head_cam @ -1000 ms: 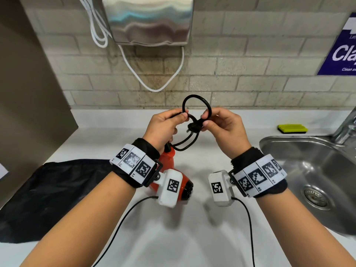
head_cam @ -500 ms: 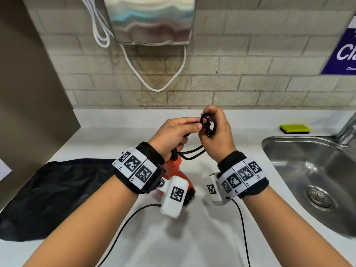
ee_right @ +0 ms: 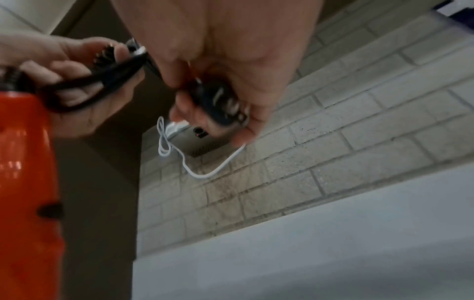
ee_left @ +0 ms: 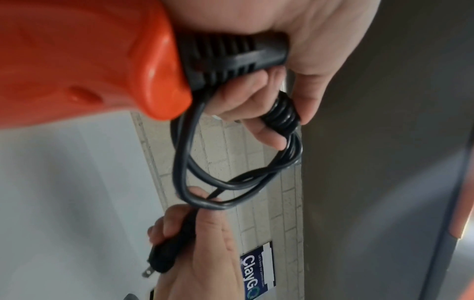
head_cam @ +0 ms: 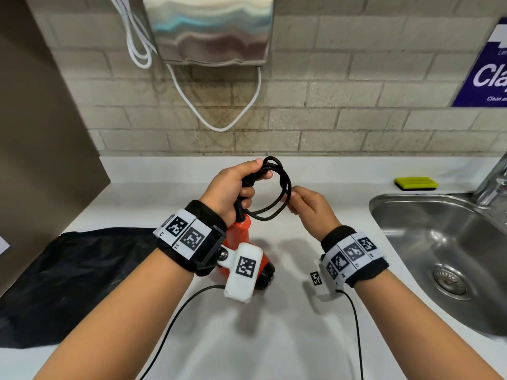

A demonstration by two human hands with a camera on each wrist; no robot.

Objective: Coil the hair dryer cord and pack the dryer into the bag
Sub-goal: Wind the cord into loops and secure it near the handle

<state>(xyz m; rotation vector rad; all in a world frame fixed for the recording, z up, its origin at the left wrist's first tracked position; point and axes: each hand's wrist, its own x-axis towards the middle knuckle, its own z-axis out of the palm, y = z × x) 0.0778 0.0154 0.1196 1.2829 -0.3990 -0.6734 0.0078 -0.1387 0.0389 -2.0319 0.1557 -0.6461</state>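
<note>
An orange hair dryer (head_cam: 241, 234) hangs nose-down over the counter, partly hidden by my left wrist. My left hand (head_cam: 252, 182) grips its black cord (head_cam: 284, 193) where several turns are wound tight (ee_left: 282, 113), just above the handle's black cord sleeve (ee_left: 231, 58). A loose double loop of cord (ee_left: 231, 178) runs from there to my right hand (head_cam: 292, 200), which pinches the plug (ee_left: 164, 257) with its prongs sticking out; the plug (ee_right: 220, 101) shows blurred in the right wrist view. The black bag (head_cam: 68, 272) lies flat on the counter at the left.
A steel sink (head_cam: 428, 242) with a faucet (head_cam: 491, 185) takes up the right side, with a yellow-green sponge (head_cam: 415, 183) behind it. A steel hand dryer (head_cam: 211, 28) with a white cable (head_cam: 219, 124) hangs on the tiled wall. A brown panel (head_cam: 41, 146) stands at the left.
My right hand has pulled away to the right from the left hand with the plug end. The small tight ring of cord has opened into a wider loop between the hands.
</note>
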